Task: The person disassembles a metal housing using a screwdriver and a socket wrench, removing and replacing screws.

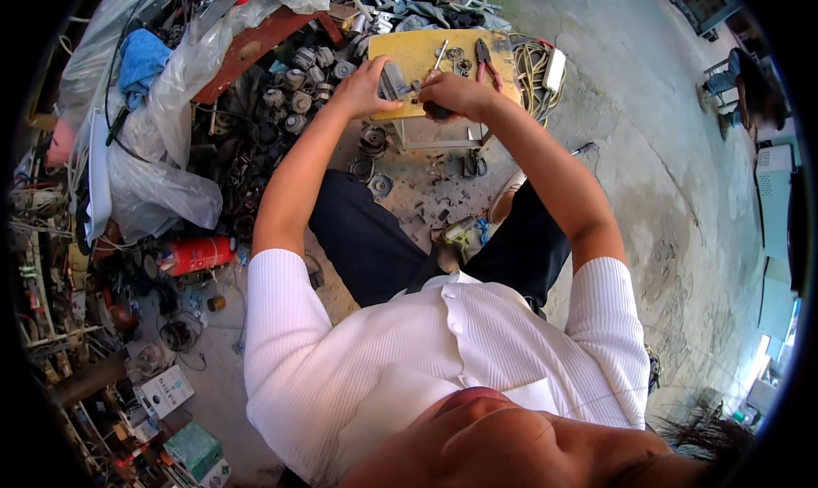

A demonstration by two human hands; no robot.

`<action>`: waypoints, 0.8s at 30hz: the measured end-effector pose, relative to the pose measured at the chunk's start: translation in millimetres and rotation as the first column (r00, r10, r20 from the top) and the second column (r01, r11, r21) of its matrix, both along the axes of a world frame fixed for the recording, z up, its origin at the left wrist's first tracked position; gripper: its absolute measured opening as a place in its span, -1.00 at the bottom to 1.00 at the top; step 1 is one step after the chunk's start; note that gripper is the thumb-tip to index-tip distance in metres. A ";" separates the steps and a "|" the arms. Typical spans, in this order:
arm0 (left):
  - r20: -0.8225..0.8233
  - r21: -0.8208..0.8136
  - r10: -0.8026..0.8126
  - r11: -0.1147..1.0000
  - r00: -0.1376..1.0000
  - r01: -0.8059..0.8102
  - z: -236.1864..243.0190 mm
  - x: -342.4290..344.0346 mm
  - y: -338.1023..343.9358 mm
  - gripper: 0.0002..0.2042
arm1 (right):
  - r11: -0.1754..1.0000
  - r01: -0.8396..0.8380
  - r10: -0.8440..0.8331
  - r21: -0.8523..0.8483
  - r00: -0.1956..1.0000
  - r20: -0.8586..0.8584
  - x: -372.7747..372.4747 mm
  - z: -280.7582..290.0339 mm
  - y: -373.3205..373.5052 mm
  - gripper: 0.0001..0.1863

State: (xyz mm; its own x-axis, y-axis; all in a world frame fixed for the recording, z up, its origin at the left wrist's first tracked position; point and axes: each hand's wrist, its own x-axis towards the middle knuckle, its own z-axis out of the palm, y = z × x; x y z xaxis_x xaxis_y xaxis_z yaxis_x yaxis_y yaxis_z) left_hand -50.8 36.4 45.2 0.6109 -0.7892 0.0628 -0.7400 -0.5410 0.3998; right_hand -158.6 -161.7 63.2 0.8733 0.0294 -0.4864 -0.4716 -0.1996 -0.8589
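Note:
A small yellow-topped table (417, 45) stands in front of me at the far side. On its left part lies a grey ribbed block, apparently metal (392, 82), gripped between the thumb and fingers of my left hand (362, 89). My right hand (458, 96) is closed round a tool with a dark rounded handle (437, 110); its working end points toward the block, and its kind is hard to make out. Beyond that hand are a thin metal tool (440, 53), several metal rings (460, 64) and red-handled pliers (486, 62).
Dark round motor-like parts (298, 83) are heaped left of the table. Scraps and a green-and-grey object (461, 236) lie between my legs. Coiled cable with a white power strip (555, 70) is at the right. A red cylinder (198, 254) lies left; another person (737, 87) sits far right.

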 end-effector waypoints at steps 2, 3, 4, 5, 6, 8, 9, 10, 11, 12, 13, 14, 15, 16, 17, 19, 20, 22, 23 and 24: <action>-0.103 -0.007 0.006 1.000 0.995 -0.007 -5.2 7.4 6.0 -0.06 | 0.997 -0.030 0.034 0.074 0.997 -0.062 2.9 22.1 4.0 -0.78; -0.150 -0.016 -0.002 1.000 0.989 -0.001 -6.3 12.6 4.4 -0.07 | 0.995 -0.032 0.042 0.093 0.993 -0.107 8.0 26.5 2.7 -0.78; -0.175 -0.016 -0.010 1.000 0.984 0.007 -7.8 18.7 3.7 -0.06 | 0.993 -0.033 0.050 0.112 0.987 -0.152 17.9 29.7 -0.8 -0.78; -0.200 -0.016 -0.016 1.000 0.980 0.013 -8.5 24.9 3.7 -0.05 | 0.991 -0.035 0.060 0.132 0.979 -0.196 26.8 34.5 -2.7 -0.78; -0.224 -0.016 -0.022 1.000 0.974 0.019 -10.2 29.5 3.7 -0.04 | 0.988 -0.086 0.112 0.130 0.972 -0.206 33.9 37.9 -3.2 -0.78; -0.218 0.032 -0.010 0.999 0.976 0.017 -12.8 35.2 4.4 0.01 | 0.988 -0.123 0.140 0.087 0.965 -0.223 42.7 45.2 -0.5 -0.80; -0.215 0.057 -0.002 0.998 0.977 0.015 -12.8 37.4 5.3 0.03 | 0.987 -0.143 0.155 0.068 0.960 -0.231 46.7 48.9 2.5 -0.80; -0.198 0.080 0.019 0.997 0.980 -0.003 -13.4 38.4 6.3 0.05 | 0.990 -0.109 0.126 0.087 0.966 -0.226 51.7 48.1 5.8 -0.82; -0.183 0.102 0.039 0.995 0.982 -0.021 -14.0 35.8 6.8 0.08 | 0.988 -0.128 0.145 0.089 0.961 -0.235 54.8 50.5 9.9 -0.82; -0.168 0.124 0.060 0.992 0.984 -0.039 -14.2 33.6 7.2 0.10 | 0.985 -0.147 0.165 0.091 0.956 -0.244 58.2 53.4 13.6 -0.81; -0.177 0.145 0.091 0.987 0.980 -0.066 -13.6 32.7 7.6 0.11 | 0.982 -0.166 0.184 0.094 0.950 -0.253 61.4 56.5 17.0 -0.81; -0.187 0.168 0.126 0.981 0.974 -0.095 -11.6 30.6 9.3 0.12 | 0.983 -0.164 0.181 0.085 0.946 -0.268 64.2 58.0 22.3 -0.82; -0.197 0.191 0.161 0.974 0.967 -0.123 -9.6 28.7 10.6 0.13 | 0.984 -0.162 0.177 0.075 0.943 -0.283 66.4 59.2 27.4 -0.84; -0.199 0.195 0.162 0.973 0.967 -0.123 -7.3 26.7 10.9 0.13 | 0.985 -0.161 0.173 0.066 0.939 -0.298 68.3 60.9 30.9 -0.85; -0.202 0.196 0.161 0.973 0.966 -0.121 -1.7 22.8 10.1 0.14 | 0.987 -0.153 0.162 0.053 0.934 -0.319 69.8 63.9 32.2 -0.85; -0.174 0.200 0.167 0.971 0.970 -0.131 -0.4 21.5 7.6 0.13 | 0.990 -0.137 0.138 0.028 0.923 -0.359 71.5 69.7 33.2 -0.85; -0.145 0.202 0.176 0.969 0.974 -0.145 -2.3 22.1 7.3 0.13 | 0.990 -0.142 0.141 0.021 0.927 -0.347 71.1 71.0 33.4 -0.88; -0.088 0.182 0.185 0.969 0.979 -0.167 -6.4 20.7 6.6 0.10 | 0.983 -0.181 0.170 -0.003 0.930 -0.326 64.8 73.1 29.1 -0.90; -0.087 0.191 0.195 0.966 0.977 -0.176 -1.8 16.4 1.9 0.10 | 0.981 -0.195 0.179 -0.017 0.932 -0.315 60.9 75.0 24.3 -0.91; -0.085 0.201 0.205 0.962 0.975 -0.184 4.5 11.1 -3.0 0.10 | 0.992 -0.113 0.125 0.055 0.927 -0.354 63.5 65.8 19.6 -0.90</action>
State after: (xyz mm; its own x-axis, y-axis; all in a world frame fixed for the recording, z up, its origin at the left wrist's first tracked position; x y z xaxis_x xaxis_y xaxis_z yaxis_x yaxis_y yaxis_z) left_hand -39.7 33.3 49.7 0.7490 -0.6456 -0.1490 -0.5728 -0.7439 0.3442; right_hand -95.1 -142.2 129.0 0.6321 0.1443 -0.7613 -0.7219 -0.2473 -0.6463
